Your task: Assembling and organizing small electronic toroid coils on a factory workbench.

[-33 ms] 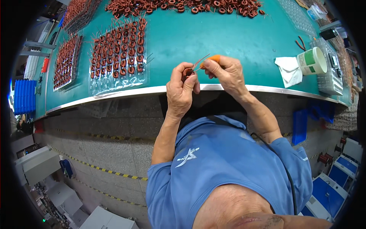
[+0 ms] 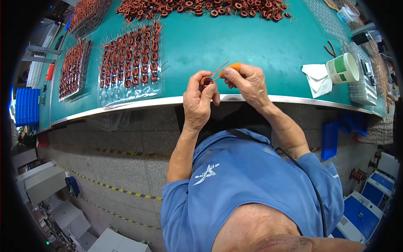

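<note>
My left hand [image 2: 198,96] is closed round a small ring-shaped coil [image 2: 205,82] wound with copper-coloured wire, just past the table's front edge. Wire leads [image 2: 219,69] stick up from the coil towards the right. In my right hand [image 2: 247,82] is an orange-handled tool [image 2: 235,66], gripped between thumb and fingers. Its front end points at the coil's leads, close to or touching them. The fingers hide most of the tool, so its exact kind is not visible.
Clear plastic trays [image 2: 155,89] filled with rows of similar coils lie on the green table [image 2: 252,46] to the left. A heap of loose coils [image 2: 201,9] lies at the far side. At right are a white cloth [image 2: 317,80], a tub [image 2: 343,68] and pliers [image 2: 330,48].
My right hand with the orange-handled tool has shifted very slightly to the left. The wire leads sit at a slightly different angle. My left hand keeps its hold on the coil.
</note>
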A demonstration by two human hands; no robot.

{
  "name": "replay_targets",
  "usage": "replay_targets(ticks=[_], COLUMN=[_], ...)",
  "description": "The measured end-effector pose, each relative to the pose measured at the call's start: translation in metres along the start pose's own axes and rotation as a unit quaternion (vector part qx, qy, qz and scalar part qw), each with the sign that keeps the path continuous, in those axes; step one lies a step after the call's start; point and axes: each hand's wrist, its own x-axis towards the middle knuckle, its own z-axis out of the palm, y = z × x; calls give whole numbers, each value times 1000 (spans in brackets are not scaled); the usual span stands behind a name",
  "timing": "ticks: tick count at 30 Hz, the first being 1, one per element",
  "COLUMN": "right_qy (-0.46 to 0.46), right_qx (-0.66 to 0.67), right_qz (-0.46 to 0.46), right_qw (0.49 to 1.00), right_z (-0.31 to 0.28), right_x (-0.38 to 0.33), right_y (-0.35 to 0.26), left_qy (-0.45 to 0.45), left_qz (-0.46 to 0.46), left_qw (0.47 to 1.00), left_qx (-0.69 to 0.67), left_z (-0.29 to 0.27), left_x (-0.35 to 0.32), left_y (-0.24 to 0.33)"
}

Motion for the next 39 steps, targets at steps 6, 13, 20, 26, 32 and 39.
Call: replay_targets(ticks=[6, 13, 20, 26, 32, 39], right_qy=[-35, -96, 28, -61, -85, 62], right_qx=[6, 111, 61, 212, 177, 24], right_qz=[-59, 96, 73, 151, 213, -21], right_qw=[998, 985, 995, 964, 957, 998], right_z=[-5, -10, -16, -15, -22, -3], right_x=[2, 7, -18, -12, -5, -14], right_y=[14, 13, 7, 7, 4, -7], left_qy=[-3, -22, 17, -107, -223, -104], left_qz=[-121, -91, -40, 10, 66, -27], left_qw=[989, 992, 999, 962, 897, 986], left_qx=[-87, -84, 11, 252, 375, -127], left_z=[-2, 1, 7, 2, -5, 9], left_x=[-2, 1, 3, 14, 24, 11], left_y=[3, 0, -2, 15, 40, 16])
